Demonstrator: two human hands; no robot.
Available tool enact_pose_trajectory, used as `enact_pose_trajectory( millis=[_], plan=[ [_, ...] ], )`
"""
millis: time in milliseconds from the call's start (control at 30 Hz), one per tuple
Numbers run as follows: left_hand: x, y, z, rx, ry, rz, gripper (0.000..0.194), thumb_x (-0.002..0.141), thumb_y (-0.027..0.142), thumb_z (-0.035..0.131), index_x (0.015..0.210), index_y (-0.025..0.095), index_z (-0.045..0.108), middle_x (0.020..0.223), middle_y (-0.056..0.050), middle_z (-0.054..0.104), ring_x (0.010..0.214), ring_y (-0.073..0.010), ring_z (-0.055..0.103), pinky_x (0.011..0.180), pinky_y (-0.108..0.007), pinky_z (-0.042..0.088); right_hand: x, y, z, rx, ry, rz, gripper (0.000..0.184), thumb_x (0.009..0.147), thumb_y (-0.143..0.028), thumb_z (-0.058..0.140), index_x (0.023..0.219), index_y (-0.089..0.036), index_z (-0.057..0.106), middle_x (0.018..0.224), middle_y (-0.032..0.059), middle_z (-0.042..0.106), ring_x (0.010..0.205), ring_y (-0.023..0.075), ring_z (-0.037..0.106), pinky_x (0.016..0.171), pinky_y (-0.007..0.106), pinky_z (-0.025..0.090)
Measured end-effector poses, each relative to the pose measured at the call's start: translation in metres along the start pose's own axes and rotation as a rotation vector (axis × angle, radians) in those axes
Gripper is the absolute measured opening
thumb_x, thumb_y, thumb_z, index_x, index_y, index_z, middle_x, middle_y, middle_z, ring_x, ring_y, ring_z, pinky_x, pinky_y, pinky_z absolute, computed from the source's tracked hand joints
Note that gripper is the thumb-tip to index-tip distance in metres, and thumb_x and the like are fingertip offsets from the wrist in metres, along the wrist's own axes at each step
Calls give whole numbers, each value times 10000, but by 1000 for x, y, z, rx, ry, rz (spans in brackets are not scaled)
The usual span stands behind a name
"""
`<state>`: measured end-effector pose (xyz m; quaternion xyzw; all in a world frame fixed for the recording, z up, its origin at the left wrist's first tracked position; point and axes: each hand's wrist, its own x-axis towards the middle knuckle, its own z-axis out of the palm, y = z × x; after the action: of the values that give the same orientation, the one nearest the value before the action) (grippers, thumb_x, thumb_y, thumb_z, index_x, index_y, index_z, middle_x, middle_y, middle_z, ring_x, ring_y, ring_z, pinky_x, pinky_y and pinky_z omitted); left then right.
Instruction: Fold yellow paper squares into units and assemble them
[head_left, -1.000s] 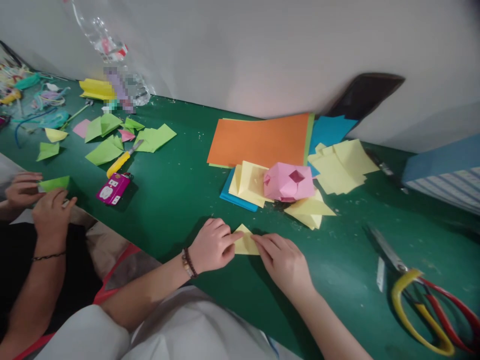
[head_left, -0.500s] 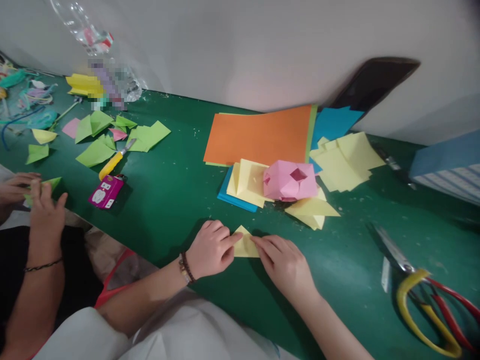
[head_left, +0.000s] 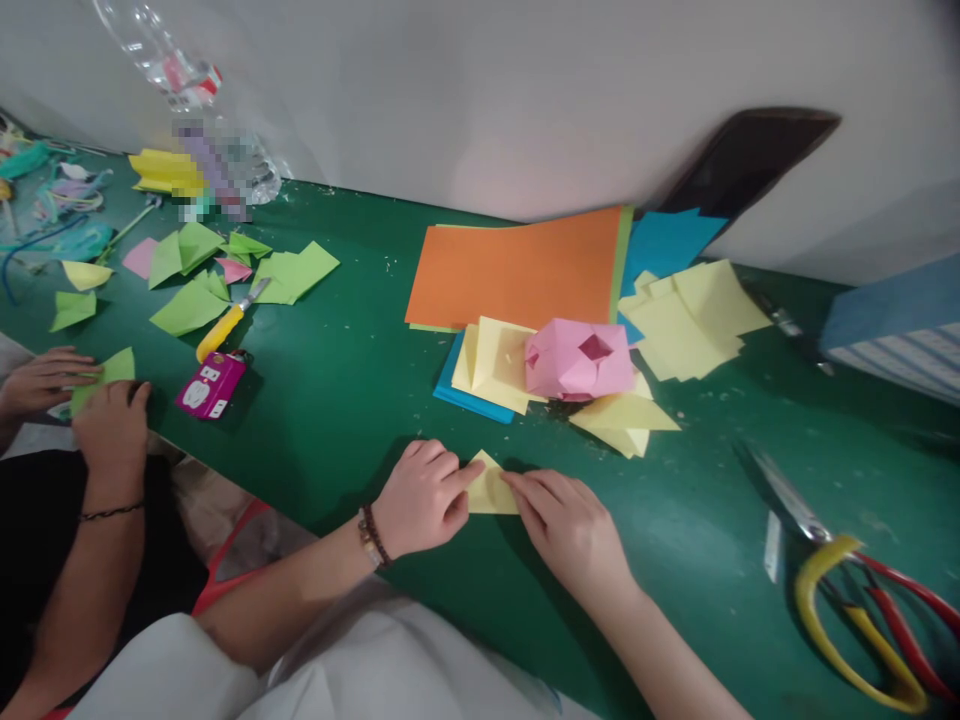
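Observation:
A small folded yellow paper (head_left: 489,488) lies on the green table (head_left: 352,380) near its front edge. My left hand (head_left: 421,497), a bead bracelet on its wrist, has curled fingers and presses the paper's left side with its forefinger. My right hand (head_left: 568,523) pins the paper's right edge with its fingertips. Just behind the paper sit a pink folded paper box (head_left: 579,359) and loose yellow sheets (head_left: 495,366).
Orange sheets (head_left: 517,272), blue paper (head_left: 666,243) and more yellow squares (head_left: 691,318) lie at the back. Yellow and red scissors (head_left: 840,585) lie at the right. At the left are a yellow knife (head_left: 227,323), a magenta card (head_left: 211,384), green scraps (head_left: 292,272) and another person's hands (head_left: 82,400) folding green paper.
My hands stay on the yellow paper, barely moving. The other person's hands at the left have pressed their green paper down onto the table. The view has shifted slightly.

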<state>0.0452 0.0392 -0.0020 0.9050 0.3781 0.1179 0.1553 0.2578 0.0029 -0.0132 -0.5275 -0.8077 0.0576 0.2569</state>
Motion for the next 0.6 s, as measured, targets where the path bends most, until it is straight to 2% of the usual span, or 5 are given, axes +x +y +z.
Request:
enact_pose_trajectory(
  millis=[300,400,467,533,600],
  plan=[
    [-3,-2,-5,-4,-25,-70,400,849,334,558,1241,257,580,894,-48,496,884,-223,447,810,-396,367,0,1,-3,-6,3,22,209,941,-213,499,989,-170,698,830,62,669,751,160,599,701,295,462],
    [-3,-3,-5,-18,-24,-68,416,839,363,573,1238,248,583,904,-49,498,895,-225,446,822,-398,366,-3,-13,-17,12,28,108,191,922,-231,515,1029,-186,666,993,92,683,858,202,620,768,343,484],
    [-3,-3,-4,-26,-20,-66,417,829,380,582,1224,245,591,903,-48,499,897,-225,445,830,-399,362,-8,-31,-23,146,21,202,195,916,-211,497,1066,-200,621,1068,90,679,857,185,637,778,327,506],
    [-3,-3,-4,-31,-14,-68,423,817,390,593,1216,249,598,906,-47,500,897,-224,446,831,-398,359,-16,-53,-23,368,-102,341,282,923,-210,465,1195,-212,538,901,34,686,610,115,603,599,238,502],
    [-3,-4,-4,-32,-11,-68,436,803,384,603,1219,255,598,905,-45,499,893,-223,448,824,-394,357,-24,-72,-17,504,-194,455,338,928,-223,432,1263,-204,474,659,-40,611,491,105,548,493,206,459]
  ],
)
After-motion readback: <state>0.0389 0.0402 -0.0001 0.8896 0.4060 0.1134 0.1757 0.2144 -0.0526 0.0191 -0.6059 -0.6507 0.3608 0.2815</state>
